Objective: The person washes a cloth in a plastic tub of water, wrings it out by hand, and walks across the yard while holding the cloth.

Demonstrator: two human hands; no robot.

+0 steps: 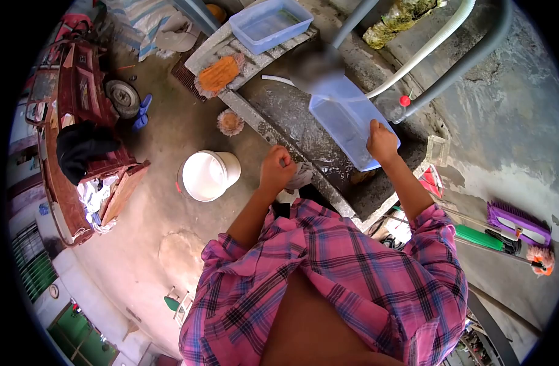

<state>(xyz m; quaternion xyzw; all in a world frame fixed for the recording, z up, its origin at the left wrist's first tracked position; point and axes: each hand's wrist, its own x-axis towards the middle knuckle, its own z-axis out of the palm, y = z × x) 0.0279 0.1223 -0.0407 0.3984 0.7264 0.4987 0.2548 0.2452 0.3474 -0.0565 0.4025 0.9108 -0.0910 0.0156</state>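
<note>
My right hand (382,143) is closed on the near rim of a blue plastic tub (342,120), which sits tilted in the wet concrete sink (273,110). The tub looks pale inside, and a blurred patch covers part of its far end. Over the sink's left edge, my left hand (277,169) is curled into a loose fist with nothing visible in it. A grey cloth (301,176) lies right beside that fist, on the sink rim.
A second blue tub (270,27) and an orange-brown brush-like item (218,74) rest on the washboard ledge. A white bucket (209,177) stands on the floor to the left. A white hose (422,49), a grey pipe (468,67) and a red-capped bottle (394,107) are beyond the sink.
</note>
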